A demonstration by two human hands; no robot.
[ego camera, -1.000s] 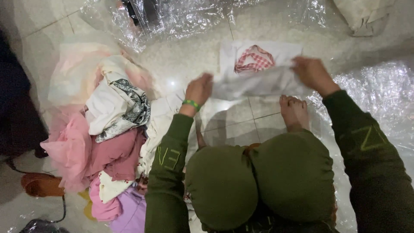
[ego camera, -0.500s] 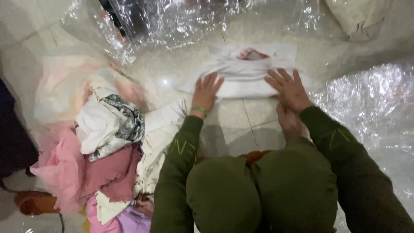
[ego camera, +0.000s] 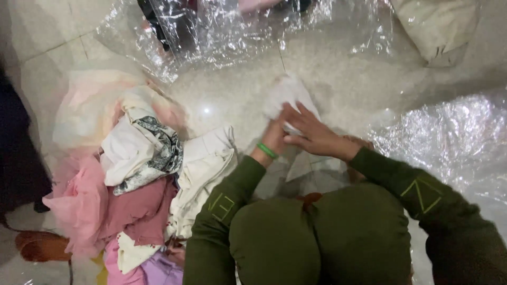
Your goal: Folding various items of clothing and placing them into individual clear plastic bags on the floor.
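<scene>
Clothes pile (ego camera: pixel 132 190) at left on floor (ego camera: pixel 232 100): pink, white, patterned, cream pieces, heaped. Left hand (ego camera: pixel 274 134), green wristband (ego camera: pixel 267 151), mostly covered by right hand; grip state cannot tell, touching white cloth (ego camera: pixel 288 95). Right hand (ego camera: pixel 311 132) fingers spread flat, pressing down on cloth, nothing grasped. Cloth folded small, lying on floor ahead of knees, centre frame. Clear plastic sheet (ego camera: pixel 449 137) crumpled at right. 2 sleeves dark green.

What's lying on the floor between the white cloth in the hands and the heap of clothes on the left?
Head view: nothing. Only bare glossy floor lies between the white cloth, under the left hand and right hand, and the clothes pile.
</scene>
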